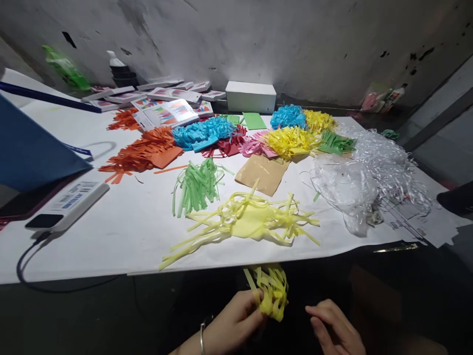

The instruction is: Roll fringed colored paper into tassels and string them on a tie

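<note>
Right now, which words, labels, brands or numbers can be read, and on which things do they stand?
None are readable.
White device: barcode label, print too small.
White box: small mark, too blurred.
Papers at right: print too blurred.
Flat boxes with coloured patterns: print too small.

Open between the pale-yellow paper fringe (275, 296) in the left hand (234, 318) and the right hand (335, 328), over the dark area (301, 281) before the surface (121, 254); blocked straight ahead by a flatter yellow fringed paper (249, 222). Free to pass on its left over bare white, up to the white power bank (74, 202) and its black cable (68, 291). Hemmed in on the right by bunched clear plastic (342, 187), farther back by the orange tassel (151, 148) and blue tassel (203, 132)
</note>
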Demonstrator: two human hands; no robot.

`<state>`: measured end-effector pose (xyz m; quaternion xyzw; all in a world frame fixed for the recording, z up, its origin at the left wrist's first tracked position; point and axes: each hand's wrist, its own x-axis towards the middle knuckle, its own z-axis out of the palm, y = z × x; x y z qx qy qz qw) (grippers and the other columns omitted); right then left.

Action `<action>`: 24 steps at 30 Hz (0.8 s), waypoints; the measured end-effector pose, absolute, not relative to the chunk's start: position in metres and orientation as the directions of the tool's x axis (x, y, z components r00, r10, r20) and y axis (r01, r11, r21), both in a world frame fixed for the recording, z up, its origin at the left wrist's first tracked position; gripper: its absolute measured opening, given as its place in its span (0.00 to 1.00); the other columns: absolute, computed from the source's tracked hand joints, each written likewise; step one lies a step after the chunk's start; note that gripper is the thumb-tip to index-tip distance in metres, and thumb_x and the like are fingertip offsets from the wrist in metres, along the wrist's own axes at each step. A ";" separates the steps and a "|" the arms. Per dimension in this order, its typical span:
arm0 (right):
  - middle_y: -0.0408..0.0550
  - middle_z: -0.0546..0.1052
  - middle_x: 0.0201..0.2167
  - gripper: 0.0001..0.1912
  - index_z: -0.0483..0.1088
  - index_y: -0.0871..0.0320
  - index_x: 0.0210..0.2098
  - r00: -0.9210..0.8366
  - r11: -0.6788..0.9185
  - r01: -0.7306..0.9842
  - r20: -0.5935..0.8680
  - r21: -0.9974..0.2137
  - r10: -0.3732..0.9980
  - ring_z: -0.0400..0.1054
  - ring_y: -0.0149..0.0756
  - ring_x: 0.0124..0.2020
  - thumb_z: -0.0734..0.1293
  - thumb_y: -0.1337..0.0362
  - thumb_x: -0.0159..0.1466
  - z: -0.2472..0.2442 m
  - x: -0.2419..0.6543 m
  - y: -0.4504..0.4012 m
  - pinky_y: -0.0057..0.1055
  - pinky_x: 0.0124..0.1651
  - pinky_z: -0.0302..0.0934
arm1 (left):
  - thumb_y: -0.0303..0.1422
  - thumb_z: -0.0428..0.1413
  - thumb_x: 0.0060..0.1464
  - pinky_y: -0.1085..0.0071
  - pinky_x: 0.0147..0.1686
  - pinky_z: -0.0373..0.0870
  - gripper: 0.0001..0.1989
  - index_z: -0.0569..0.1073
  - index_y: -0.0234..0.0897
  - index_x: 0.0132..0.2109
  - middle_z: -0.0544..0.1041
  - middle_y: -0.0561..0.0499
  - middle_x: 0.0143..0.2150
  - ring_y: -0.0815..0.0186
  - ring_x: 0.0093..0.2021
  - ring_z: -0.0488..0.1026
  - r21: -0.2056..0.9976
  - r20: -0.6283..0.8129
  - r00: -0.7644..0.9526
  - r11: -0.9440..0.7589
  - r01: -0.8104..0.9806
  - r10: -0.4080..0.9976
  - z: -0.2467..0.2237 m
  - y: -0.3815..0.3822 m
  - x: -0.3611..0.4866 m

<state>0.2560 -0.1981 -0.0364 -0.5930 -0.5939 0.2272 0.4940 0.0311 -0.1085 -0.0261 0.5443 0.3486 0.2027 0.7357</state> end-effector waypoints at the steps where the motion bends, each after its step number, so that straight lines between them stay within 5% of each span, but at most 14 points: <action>1: 0.43 0.74 0.31 0.10 0.75 0.49 0.45 0.176 0.220 0.485 0.340 -0.846 0.924 0.72 0.30 0.30 0.66 0.68 0.67 -0.024 0.253 -0.193 0.22 0.32 0.65 | 0.42 0.55 0.61 0.75 0.35 0.64 0.15 0.76 0.34 0.36 0.75 0.51 0.33 0.68 0.33 0.67 0.970 -0.241 0.688 0.191 0.149 0.685 -0.017 -0.108 0.031; 4: 0.44 0.73 0.33 0.14 0.73 0.51 0.49 -0.019 0.327 0.459 0.359 -0.826 0.933 0.72 0.30 0.32 0.64 0.73 0.66 0.006 0.239 -0.172 0.23 0.35 0.67 | 0.36 0.49 0.66 0.75 0.39 0.66 0.13 0.76 0.35 0.39 0.78 0.50 0.37 0.67 0.36 0.70 0.974 -0.129 0.739 -0.055 0.219 0.661 0.001 -0.106 0.030; 8: 0.46 0.73 0.33 0.10 0.74 0.55 0.44 -0.214 0.327 0.434 0.257 -0.839 0.943 0.71 0.32 0.33 0.64 0.71 0.66 0.020 0.224 -0.150 0.26 0.34 0.68 | 0.34 0.48 0.66 0.75 0.40 0.68 0.12 0.76 0.37 0.42 0.79 0.49 0.39 0.66 0.36 0.72 0.961 -0.081 0.759 -0.153 0.232 0.646 0.009 -0.107 0.030; 14: 0.49 0.72 0.42 0.12 0.71 0.55 0.44 -0.149 0.416 0.505 0.398 -0.757 0.905 0.70 0.36 0.44 0.60 0.74 0.67 0.011 0.220 -0.143 0.32 0.45 0.67 | 0.36 0.57 0.60 0.64 0.54 0.68 0.15 0.74 0.41 0.53 0.77 0.45 0.53 0.57 0.52 0.72 0.859 -0.129 0.716 -0.283 0.426 0.687 0.017 -0.097 0.000; 18: 0.47 0.75 0.40 0.14 0.67 0.56 0.46 -0.187 0.493 0.626 0.497 -0.604 0.847 0.70 0.36 0.45 0.59 0.78 0.66 0.011 0.219 -0.140 0.40 0.58 0.57 | 0.32 0.54 0.61 0.64 0.44 0.73 0.08 0.79 0.40 0.42 0.80 0.45 0.42 0.57 0.42 0.76 0.670 -0.176 0.605 -0.356 0.652 0.777 0.036 -0.090 -0.018; 24: 0.42 0.75 0.31 0.14 0.66 0.56 0.43 -0.240 0.557 0.678 0.572 -0.480 0.784 0.71 0.33 0.33 0.58 0.78 0.64 0.026 0.204 -0.136 0.44 0.62 0.54 | 0.27 0.54 0.62 0.75 0.39 0.73 0.09 0.75 0.41 0.48 0.78 0.46 0.41 0.64 0.39 0.76 0.812 0.239 0.607 -0.499 0.302 0.758 0.047 -0.097 0.011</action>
